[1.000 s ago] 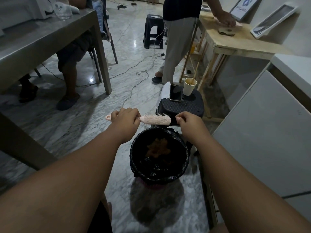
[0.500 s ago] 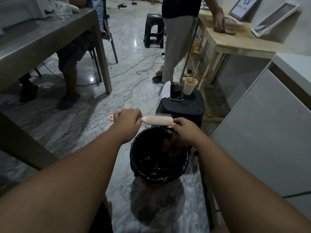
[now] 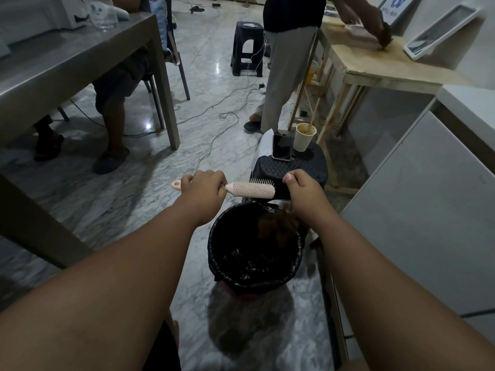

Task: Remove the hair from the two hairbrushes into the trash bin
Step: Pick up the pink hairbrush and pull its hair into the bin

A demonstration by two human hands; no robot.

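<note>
My left hand (image 3: 206,188) grips the handle of a pink hairbrush (image 3: 253,189), held level with its bristles pointing up, just above the far rim of the trash bin (image 3: 254,283). The bin is lined with a black bag and stands on the marble floor between my forearms. My right hand (image 3: 302,190) is closed at the brush's tip. A brown clump of hair (image 3: 278,226) hangs beneath it, over the right side of the bin's opening. I see only this one hairbrush in my hands.
Behind the bin, a black stool (image 3: 308,167) carries a phone (image 3: 281,147) and a paper cup (image 3: 304,137). A white cabinet (image 3: 415,210) stands close on the right, a grey table (image 3: 67,62) on the left. A person (image 3: 284,76) stands at a wooden table (image 3: 375,68); cables cross the floor.
My right hand dipped towards the bin, then rose back to the brush's tip. The brown hair clump shifted from the middle of the bin to its right side, under that hand.
</note>
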